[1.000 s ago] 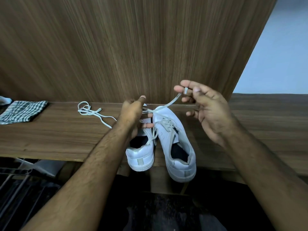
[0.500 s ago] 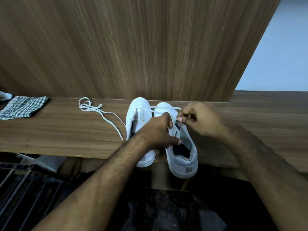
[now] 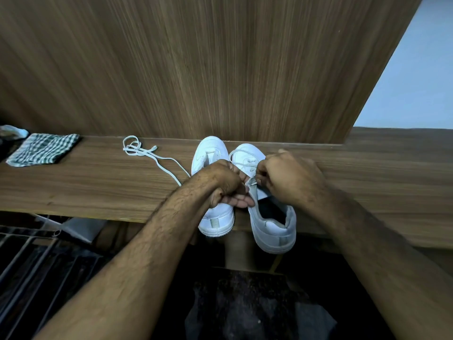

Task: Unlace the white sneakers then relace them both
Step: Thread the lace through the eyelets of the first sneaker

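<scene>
Two white sneakers stand side by side on a wooden shelf [image 3: 73, 190], toes toward the wood-grain back panel [image 3: 196, 69] and heels projecting over the front edge. The left sneaker [image 3: 215, 217] sits just beside the right sneaker [image 3: 272, 227]; whether their sides touch cannot be told. The left hand [image 3: 220, 182] reaches across the left sneaker, fingers curled, and grips the near edge of the right sneaker's lacing area. The right hand [image 3: 291, 177] is positioned over the right sneaker's tongue region, fingers curled tightly, and pinches the tip of the lace [image 3: 241, 153] close to an eyelet; the exact eyelet is hidden by the fingers. A loop of this lace arcs over the toe of the right sneaker and runs back under both hands. A second, loose lace [image 3: 147, 153] lies on the shelf to the left of the left sneaker, bunched in a coil at the far end with one strand trailing toward the left forearm. A folded checked cloth [image 3: 44, 149] lies well apart at the left end of the shelf. A metal rack [image 3: 29, 266] is visible below the shelf at lower left.
</scene>
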{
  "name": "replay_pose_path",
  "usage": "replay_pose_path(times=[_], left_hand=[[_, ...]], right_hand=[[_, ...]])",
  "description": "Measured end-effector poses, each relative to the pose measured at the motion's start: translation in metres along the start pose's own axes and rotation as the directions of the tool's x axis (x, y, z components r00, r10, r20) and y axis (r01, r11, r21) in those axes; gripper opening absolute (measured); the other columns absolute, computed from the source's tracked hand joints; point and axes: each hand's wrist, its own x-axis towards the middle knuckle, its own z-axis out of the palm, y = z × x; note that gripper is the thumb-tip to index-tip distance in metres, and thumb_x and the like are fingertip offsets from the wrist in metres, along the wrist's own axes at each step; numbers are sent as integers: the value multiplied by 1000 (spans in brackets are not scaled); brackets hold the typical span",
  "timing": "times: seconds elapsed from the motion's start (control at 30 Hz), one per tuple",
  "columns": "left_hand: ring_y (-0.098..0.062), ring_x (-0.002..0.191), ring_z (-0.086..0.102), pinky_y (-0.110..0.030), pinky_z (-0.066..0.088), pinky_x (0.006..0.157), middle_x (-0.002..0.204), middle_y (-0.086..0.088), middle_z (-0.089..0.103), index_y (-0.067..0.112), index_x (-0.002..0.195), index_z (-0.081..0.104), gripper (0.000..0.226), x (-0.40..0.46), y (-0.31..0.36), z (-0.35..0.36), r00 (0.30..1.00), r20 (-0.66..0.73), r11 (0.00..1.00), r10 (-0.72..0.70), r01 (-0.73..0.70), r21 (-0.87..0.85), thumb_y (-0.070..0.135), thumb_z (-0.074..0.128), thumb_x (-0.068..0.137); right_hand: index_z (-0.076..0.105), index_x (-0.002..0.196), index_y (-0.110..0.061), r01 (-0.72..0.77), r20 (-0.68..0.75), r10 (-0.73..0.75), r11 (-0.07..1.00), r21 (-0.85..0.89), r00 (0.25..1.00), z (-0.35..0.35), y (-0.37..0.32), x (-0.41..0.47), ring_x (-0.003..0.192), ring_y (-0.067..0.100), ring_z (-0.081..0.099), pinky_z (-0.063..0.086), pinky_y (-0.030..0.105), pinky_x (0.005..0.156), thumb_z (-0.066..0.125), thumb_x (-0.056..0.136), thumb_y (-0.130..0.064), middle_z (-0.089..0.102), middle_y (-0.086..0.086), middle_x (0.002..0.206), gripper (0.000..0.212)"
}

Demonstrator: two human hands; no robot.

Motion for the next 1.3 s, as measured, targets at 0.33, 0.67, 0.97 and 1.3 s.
replay_pose_path(times=[0.33, 0.67, 0.97, 1.3], left_hand=[[-26, 69, 76, -33, 64, 61, 82, -17, 73, 0, 98, 65, 12, -3, -2, -3, 998, 19, 997, 68, -68, 23, -8, 56, 98], [-15, 65, 72, -20, 48, 40, 76, -7, 72, 0, 99, 69, 9, -5, -5, -4, 979, 10, 962, 203, -202, 182, 6, 72, 93], [-11, 62, 68, -22, 45, 40, 79, -8, 68, 12, 85, 61, 20, -3, -5, 0, 959, -71, 942, 273, -251, 224, 3, 53, 101], [-18, 51, 63, -31, 52, 57, 55, -1, 56, 16, 87, 45, 27, -15, 17, -11, 903, -187, 825, 387, -430, -368, 4, 31, 106]], right_hand=[[65, 97, -28, -10, -10, 9, 993, -115, 1000, -4, -9, -5, 109, 17, 55, 37, 34, 69, 56, 97, -34, 64, -7, 103, 11], [58, 101, -25, -98, 142, 44, 911, 401, 989, -1, 10, -3, 71, 9, 55, 39, 28, 62, 69, 95, -30, 64, -6, 82, 14], [63, 77, -27, -75, -60, 118, 875, 478, 991, -12, 45, -3, 50, 6, 47, 39, 29, 54, 54, 97, -56, 57, -7, 55, 36], [63, 71, -24, -49, -210, 198, 829, 557, 958, -18, 44, -4, 49, 6, 45, 41, 30, 55, 54, 94, -60, 58, -1, 55, 44]])
